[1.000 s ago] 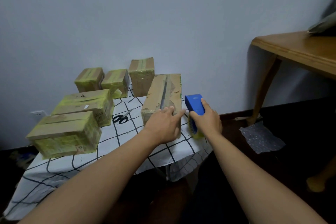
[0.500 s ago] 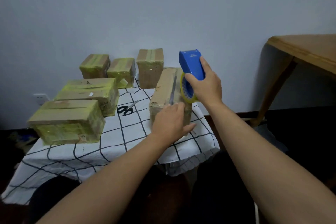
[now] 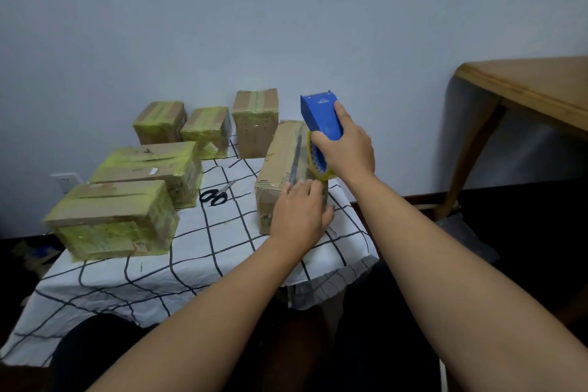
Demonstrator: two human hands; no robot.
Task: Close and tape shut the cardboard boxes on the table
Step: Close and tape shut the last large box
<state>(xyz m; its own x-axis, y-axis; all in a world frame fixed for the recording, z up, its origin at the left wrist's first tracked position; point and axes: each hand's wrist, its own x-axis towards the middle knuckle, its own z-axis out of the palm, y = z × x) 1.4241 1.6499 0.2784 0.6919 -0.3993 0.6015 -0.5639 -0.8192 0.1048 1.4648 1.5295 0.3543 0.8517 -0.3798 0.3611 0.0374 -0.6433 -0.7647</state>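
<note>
Fingers of my left hand [image 3: 300,216] press flat on the untaped box [image 3: 286,169]; my right hand [image 3: 345,146] grips the tape dispenser [image 3: 321,118]. Next I lay tape along the seam.

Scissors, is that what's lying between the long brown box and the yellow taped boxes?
Yes. In the head view, black-handled scissors lie on the checked cloth between the long brown box and the yellow taped boxes.

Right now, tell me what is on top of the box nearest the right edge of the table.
The left hand rests over the near end of the box, hiding that corner. The right hand holds the blue tape dispenser above it. The centre seam looks untaped.
</note>
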